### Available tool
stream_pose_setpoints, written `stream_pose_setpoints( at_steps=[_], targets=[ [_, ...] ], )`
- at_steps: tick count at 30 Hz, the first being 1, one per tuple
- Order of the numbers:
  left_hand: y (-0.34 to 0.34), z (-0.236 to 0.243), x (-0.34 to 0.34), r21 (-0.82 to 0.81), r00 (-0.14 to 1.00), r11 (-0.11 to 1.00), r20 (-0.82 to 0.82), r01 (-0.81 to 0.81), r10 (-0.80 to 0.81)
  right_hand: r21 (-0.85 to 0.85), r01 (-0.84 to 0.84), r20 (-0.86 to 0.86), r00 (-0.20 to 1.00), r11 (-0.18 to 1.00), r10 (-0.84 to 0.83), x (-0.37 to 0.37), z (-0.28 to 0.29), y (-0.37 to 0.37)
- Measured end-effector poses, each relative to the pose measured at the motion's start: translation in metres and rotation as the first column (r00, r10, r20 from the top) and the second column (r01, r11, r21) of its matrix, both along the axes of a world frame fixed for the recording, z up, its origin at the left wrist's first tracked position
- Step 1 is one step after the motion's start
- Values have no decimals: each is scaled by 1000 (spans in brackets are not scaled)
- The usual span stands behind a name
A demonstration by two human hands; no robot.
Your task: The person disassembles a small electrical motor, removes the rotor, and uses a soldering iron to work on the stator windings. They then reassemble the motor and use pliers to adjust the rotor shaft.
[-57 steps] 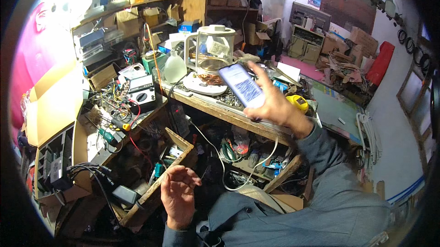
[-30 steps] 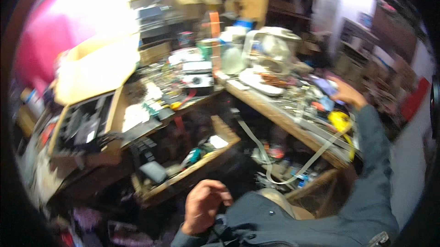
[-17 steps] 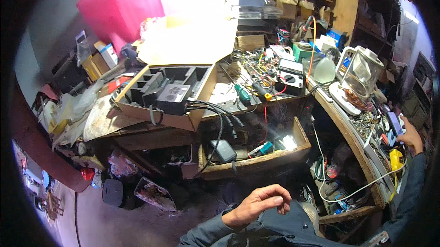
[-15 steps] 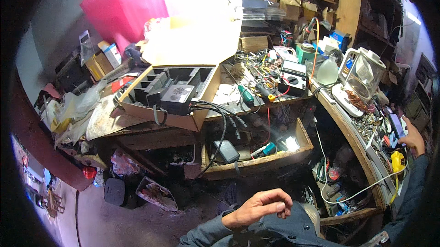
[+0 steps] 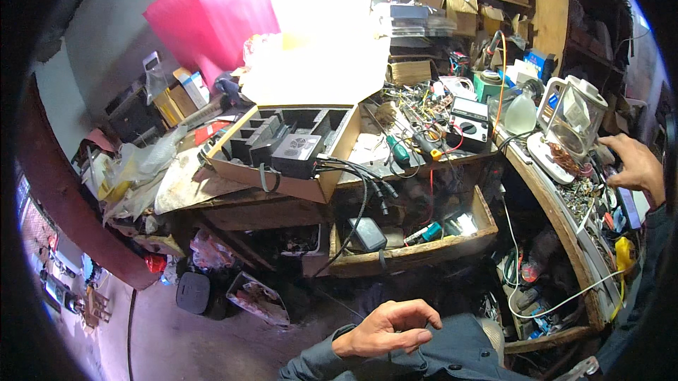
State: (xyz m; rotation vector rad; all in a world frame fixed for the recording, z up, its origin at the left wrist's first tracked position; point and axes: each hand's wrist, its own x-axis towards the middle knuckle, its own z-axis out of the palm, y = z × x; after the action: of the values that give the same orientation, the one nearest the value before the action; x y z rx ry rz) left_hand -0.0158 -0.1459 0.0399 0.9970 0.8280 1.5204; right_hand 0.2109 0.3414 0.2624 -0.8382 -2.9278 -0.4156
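My left hand (image 5: 392, 328) hovers in front of my body, its fingers loosely curved and the thumb apart from them, with nothing in it. Over the right-hand bench my right hand (image 5: 635, 165) reaches out with thumb and fingers spread, and I see nothing held. It is nearest a white appliance with a clear jar (image 5: 575, 116) and a heap of small loose parts (image 5: 583, 194). A purple-blue flat device (image 5: 629, 208) lies just below that hand. Whether the fingertips touch anything cannot be made out.
On the bench an opened cardboard box (image 5: 332, 190) holds a black device with a fan grille (image 5: 296, 148) and trailing cables. Near it lie a multimeter (image 5: 469, 125) and a green-handled screwdriver (image 5: 399, 150). An open wooden drawer (image 5: 417, 254) juts out below, holding a black adapter (image 5: 367, 234).
My right hand has moved away from the purple-blue device, farther along the bench toward the white appliance. My left hand has stayed nearly in place. The whole view has shifted slightly.
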Motion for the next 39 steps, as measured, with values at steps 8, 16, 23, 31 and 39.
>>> stream_pose_setpoints(
  at_steps=[8,16,23,31,39],
  targets=[
    [-61,36,6,175,733,773,-248,-609,634,-139,-287,357,879,948,318,-161,5,-118],
    [-34,64,-108,599,-373,12,-513,-800,773,-341,-450,436,702,825,563,-219,-76,-168],
    [-24,58,-178,676,-601,-58,-608,-734,519,-562,-629,-78,687,538,722,-242,-177,-191],
    [-9,57,-192,675,-608,14,-672,-738,423,-586,-729,-607,684,355,403,-232,-259,-200],
    [3,47,-203,735,-667,-12,-608,-678,431,-711,-673,-631,739,206,236,-233,-288,-193]
  ],
)
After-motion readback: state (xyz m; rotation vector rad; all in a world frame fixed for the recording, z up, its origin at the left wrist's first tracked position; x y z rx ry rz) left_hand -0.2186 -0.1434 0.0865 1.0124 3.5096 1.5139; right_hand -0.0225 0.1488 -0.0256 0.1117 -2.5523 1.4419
